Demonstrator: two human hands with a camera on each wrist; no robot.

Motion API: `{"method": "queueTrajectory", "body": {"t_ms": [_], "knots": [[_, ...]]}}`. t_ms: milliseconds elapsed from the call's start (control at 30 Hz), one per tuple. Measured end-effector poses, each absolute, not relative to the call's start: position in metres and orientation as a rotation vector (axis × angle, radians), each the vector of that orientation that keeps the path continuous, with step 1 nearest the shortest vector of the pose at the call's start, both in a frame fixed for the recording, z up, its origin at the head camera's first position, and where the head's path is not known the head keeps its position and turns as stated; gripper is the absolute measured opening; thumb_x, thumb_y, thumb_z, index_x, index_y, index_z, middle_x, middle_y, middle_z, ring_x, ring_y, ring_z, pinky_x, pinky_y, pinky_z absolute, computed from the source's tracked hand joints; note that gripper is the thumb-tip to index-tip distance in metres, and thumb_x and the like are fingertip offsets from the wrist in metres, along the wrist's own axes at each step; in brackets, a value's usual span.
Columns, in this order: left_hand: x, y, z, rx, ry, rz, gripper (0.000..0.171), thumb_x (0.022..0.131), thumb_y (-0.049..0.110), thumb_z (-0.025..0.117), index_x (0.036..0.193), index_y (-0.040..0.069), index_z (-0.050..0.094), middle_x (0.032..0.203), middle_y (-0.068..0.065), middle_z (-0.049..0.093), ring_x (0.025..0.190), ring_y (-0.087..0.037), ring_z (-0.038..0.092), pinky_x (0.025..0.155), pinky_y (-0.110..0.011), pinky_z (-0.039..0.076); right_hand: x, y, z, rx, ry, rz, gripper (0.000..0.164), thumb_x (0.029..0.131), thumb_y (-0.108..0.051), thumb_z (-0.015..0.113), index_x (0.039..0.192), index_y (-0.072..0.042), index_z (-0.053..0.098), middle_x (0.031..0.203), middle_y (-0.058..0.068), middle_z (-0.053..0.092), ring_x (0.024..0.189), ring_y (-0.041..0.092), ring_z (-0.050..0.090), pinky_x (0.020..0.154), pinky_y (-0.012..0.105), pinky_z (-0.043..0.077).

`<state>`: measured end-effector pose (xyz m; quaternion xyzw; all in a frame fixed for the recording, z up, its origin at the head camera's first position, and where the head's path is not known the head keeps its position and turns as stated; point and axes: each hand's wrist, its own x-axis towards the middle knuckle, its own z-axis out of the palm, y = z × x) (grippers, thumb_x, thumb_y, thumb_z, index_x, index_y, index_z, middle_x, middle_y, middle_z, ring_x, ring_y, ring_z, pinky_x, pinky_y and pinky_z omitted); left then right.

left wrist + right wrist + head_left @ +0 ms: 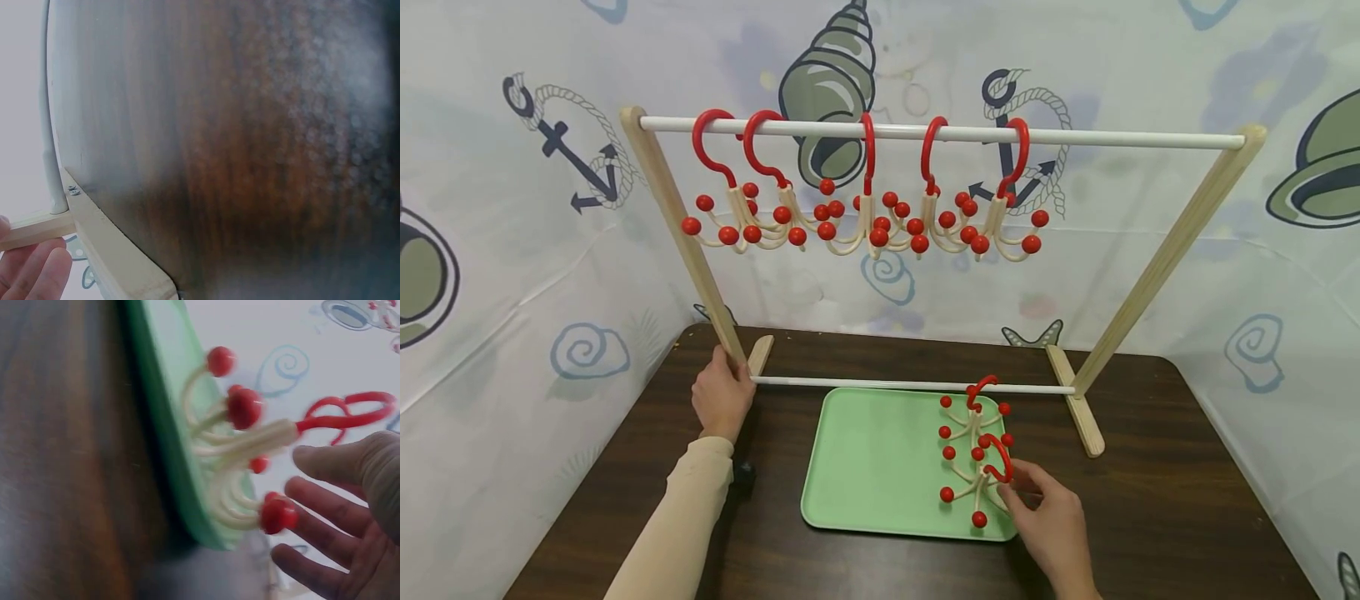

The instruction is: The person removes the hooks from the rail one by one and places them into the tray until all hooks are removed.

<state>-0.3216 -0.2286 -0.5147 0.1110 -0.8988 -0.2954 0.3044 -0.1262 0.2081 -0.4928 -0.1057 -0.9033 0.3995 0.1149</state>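
My left hand (723,395) grips the lower part of the rack's left wooden post (688,250); in the left wrist view the fingers (47,275) show behind the wood. At the green tray's right edge, my right hand (1051,523) reaches beside the nearer hanger (982,482), a pale stem with a red hook and curved arms tipped with red balls. In the right wrist view that hanger (269,439) stands upright, the thumb close to its stem and the fingers spread apart. Behind it on the tray (880,467) stands a second such hanger (975,421).
Several more hangers (867,208) hang by red hooks from the white upper rod (1120,139), on its left and middle stretch. A lower white rod (887,383) runs just behind the tray. The rack's right foot (1077,404) rests on the dark wooden table (1180,500).
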Motion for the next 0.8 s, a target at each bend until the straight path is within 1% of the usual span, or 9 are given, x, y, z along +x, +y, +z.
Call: {"method": "queueTrajectory", "body": {"t_ms": [133,233,333,400,500,667,767,800], "knots": [[-0.321,-0.228,-0.514,0.293,-2.382,-0.783,0.02,0.088,0.012,0.063,0.103,0.002,0.056,0.08,-0.022,0.064,0.072,-0.049,0.062,0.062,-0.061,0.043,-0.123,0.226,-0.47,-0.214,-2.619,1.22,0.037,0.082,-0.005,0.078,0.117,-0.009,0.069,0.102,0.006,0.072,0.09,0.02,0.07,0.078,0.039,0.054],[-0.32,-0.228,-0.513,0.295,-2.383,-0.785,0.02,0.088,0.012,0.063,0.103,0.001,0.056,0.08,-0.022,0.064,0.072,-0.049,0.062,0.062,-0.061,0.043,-0.122,0.24,-0.448,-0.096,-2.562,1.173,0.039,0.08,0.001,0.077,0.117,-0.008,0.068,0.103,0.006,0.072,0.089,0.015,0.069,0.075,0.028,0.054],[-0.32,-0.229,-0.513,0.298,-2.383,-0.784,0.02,0.087,0.012,0.063,0.103,0.001,0.056,0.081,-0.023,0.065,0.073,-0.05,0.062,0.062,-0.062,0.043,-0.121,0.249,-0.422,-0.008,-2.498,1.084,0.036,0.082,0.0,0.077,0.116,-0.009,0.069,0.101,0.004,0.073,0.086,0.003,0.067,0.073,0.016,0.05],[-0.321,-0.229,-0.514,0.294,-2.382,-0.78,0.02,0.087,0.011,0.063,0.103,0.001,0.056,0.081,-0.023,0.065,0.073,-0.05,0.062,0.062,-0.062,0.043,-0.122,0.25,-0.404,0.036,-2.453,1.048,0.033,0.083,-0.003,0.076,0.115,-0.009,0.07,0.102,0.003,0.073,0.085,-0.004,0.064,0.072,0.013,0.047],[-0.322,-0.23,-0.515,0.282,-2.377,-0.771,0.021,0.087,0.011,0.063,0.104,0.001,0.056,0.081,-0.023,0.065,0.073,-0.05,0.062,0.063,-0.062,0.043,-0.127,0.248,-0.375,0.096,-2.391,1.012,0.03,0.085,-0.006,0.076,0.114,-0.008,0.071,0.103,0.002,0.073,0.086,-0.008,0.062,0.073,0.011,0.046],[-0.319,-0.229,-0.513,0.278,-2.381,-0.773,0.02,0.087,0.01,0.064,0.103,0.001,0.055,0.081,-0.023,0.064,0.074,-0.051,0.062,0.062,-0.062,0.042,-0.145,0.238,-0.327,0.205,-2.23,1.033,0.03,0.084,-0.002,0.075,0.114,-0.007,0.072,0.106,0.007,0.072,0.088,-0.006,0.063,0.076,0.011,0.046],[-0.317,-0.228,-0.512,0.284,-2.392,-0.778,0.02,0.088,0.01,0.064,0.103,0.001,0.055,0.081,-0.023,0.065,0.074,-0.05,0.062,0.062,-0.062,0.043,-0.161,0.227,-0.3,0.211,-2.158,1.049,0.031,0.086,-0.006,0.074,0.117,-0.009,0.071,0.108,0.007,0.071,0.093,0.001,0.065,0.081,0.015,0.047],[-0.317,-0.228,-0.512,0.285,-2.397,-0.778,0.02,0.088,0.011,0.064,0.104,0.001,0.055,0.082,-0.023,0.065,0.074,-0.05,0.062,0.062,-0.062,0.043,-0.168,0.223,-0.292,0.21,-2.149,1.035,0.032,0.087,-0.009,0.074,0.119,-0.01,0.071,0.11,0.007,0.071,0.096,0.005,0.065,0.084,0.019,0.048]]}}
